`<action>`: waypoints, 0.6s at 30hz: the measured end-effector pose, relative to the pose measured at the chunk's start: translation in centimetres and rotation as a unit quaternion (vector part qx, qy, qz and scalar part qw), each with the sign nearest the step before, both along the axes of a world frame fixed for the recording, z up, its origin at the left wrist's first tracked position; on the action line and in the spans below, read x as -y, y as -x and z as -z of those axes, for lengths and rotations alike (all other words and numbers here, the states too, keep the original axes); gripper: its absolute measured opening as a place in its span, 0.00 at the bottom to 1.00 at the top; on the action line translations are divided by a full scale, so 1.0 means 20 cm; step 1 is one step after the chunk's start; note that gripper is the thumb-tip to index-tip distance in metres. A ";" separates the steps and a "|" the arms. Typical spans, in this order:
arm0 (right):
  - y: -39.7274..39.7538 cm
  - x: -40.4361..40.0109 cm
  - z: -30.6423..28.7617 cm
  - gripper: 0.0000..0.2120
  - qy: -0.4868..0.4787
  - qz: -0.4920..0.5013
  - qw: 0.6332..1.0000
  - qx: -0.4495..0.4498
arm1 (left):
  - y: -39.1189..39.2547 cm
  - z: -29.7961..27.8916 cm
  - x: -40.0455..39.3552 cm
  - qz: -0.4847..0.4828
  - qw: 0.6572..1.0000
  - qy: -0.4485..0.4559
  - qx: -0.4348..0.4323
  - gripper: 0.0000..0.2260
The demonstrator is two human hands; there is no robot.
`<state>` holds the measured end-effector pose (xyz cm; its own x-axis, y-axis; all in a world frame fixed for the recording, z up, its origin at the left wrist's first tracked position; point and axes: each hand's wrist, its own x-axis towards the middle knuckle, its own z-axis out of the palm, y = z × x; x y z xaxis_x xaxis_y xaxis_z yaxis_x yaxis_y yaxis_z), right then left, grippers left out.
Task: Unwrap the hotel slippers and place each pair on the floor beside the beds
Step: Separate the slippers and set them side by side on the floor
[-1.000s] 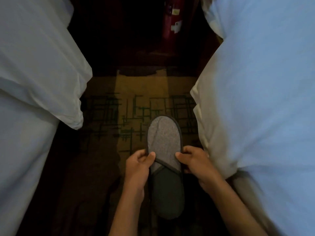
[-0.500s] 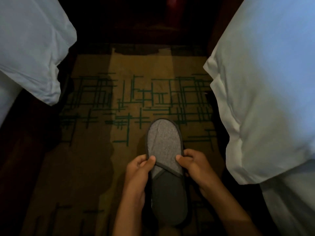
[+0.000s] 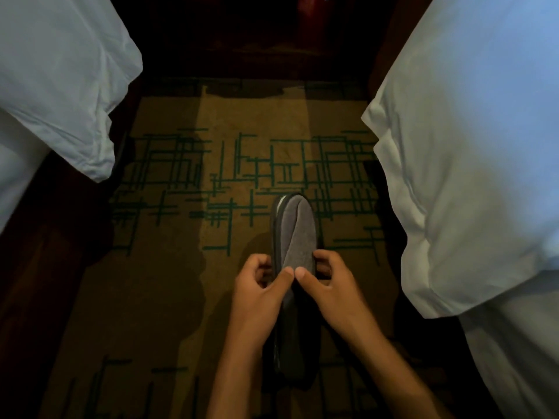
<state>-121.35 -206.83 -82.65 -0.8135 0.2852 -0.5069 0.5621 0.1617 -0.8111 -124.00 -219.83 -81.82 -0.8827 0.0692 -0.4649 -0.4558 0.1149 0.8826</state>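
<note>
Both hands are on the job: the left hand [image 3: 257,293] and the right hand [image 3: 332,290] pinch the slippers [image 3: 298,234] at mid-length, thumbs meeting on top, fingers curled down either flank, each hand closed on the grey fabric. The slippers hang low over the carpet [image 3: 181,282], in the aisle between the left bed [image 3: 60,86] and the right bed [image 3: 469,146], nearer the right one, toes pointing away from the person.

From this head view they look like a flat pair pressed together and turned partly on edge; in light this dim I can't say for sure whether it's two or one folded. No wrapper shows on them. The upper is a soft, napped grey cloth, rounded at the toe, with a dark bound rim and a pale strip of sole edge peeking at the left. This will be a light, floppy thing: thin sole, no stiffness to speak of, nothing fragile, and the nap gives fingers plenty of bite. Best hold is right where they have it, across the waist by the seam edges, so the two halves can be peeled apart.

The carpet is short-piled, tan with green crossed lines. The bed linen is white and creased, draping over both aisle edges.
</note>
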 end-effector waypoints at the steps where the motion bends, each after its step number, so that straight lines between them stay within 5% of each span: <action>1: 0.00 0.00 0.00 0.28 0.034 0.011 0.999 0.002 | 0.00 -0.01 0.00 0.009 1.000 -0.005 -0.006 0.05; 10: -0.03 -0.04 0.01 0.29 0.232 0.052 0.971 -0.014 | -0.03 0.03 0.02 -0.011 0.992 -0.124 0.023 0.01; 18: -0.05 -0.03 0.03 0.27 0.313 0.065 0.948 0.007 | -0.03 0.02 0.04 0.025 0.979 -0.192 0.060 0.32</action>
<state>-120.37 -206.30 -83.27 -0.7844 0.0223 -0.6199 0.5554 -0.4197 -0.7179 -123.36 -220.55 -82.20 -0.8140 0.3016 -0.4965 -0.5616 -0.1901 0.8052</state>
